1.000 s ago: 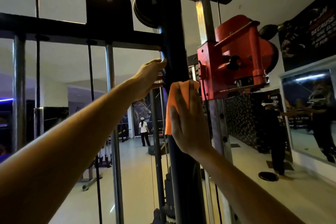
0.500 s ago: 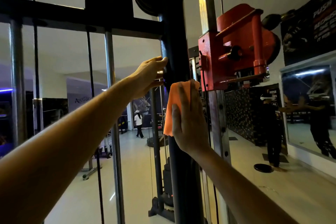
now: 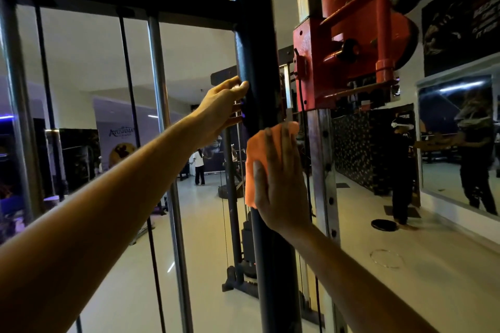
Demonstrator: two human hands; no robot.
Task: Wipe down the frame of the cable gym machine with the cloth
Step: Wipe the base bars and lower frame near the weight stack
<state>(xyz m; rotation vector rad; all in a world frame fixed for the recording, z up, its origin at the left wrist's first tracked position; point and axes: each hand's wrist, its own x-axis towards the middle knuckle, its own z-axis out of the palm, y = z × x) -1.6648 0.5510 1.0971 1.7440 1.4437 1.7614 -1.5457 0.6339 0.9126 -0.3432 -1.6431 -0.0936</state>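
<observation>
Both my arms are raised and extended forward toward the black upright post point(image 3: 259, 67) of the cable machine frame. My right hand point(image 3: 281, 181) lies flat with fingers straight and together, pointing up, palm pressing the orange cloth point(image 3: 255, 159) against the front of the post; the cloth shows above my fingertips and along the left edge of my hand, folded around the post's left side. My right forearm runs down and to the right, out of the lower edge of view. My left hand point(image 3: 220, 111) is higher and on the left side of the same post, fingers curled around its edge, thumb on top touching the metal; the fingertips go behind the post and are hidden. My left arm is nearly straight, crossing from the lower left corner. Just right of the post stands a silver perforated rail point(image 3: 323, 170) carrying a red pulley carriage point(image 3: 349, 43), above the level of my right hand. A black crossbar point(image 3: 108, 0) meets the post at upper left. A wall mirror point(image 3: 460, 138) is at far right.
</observation>
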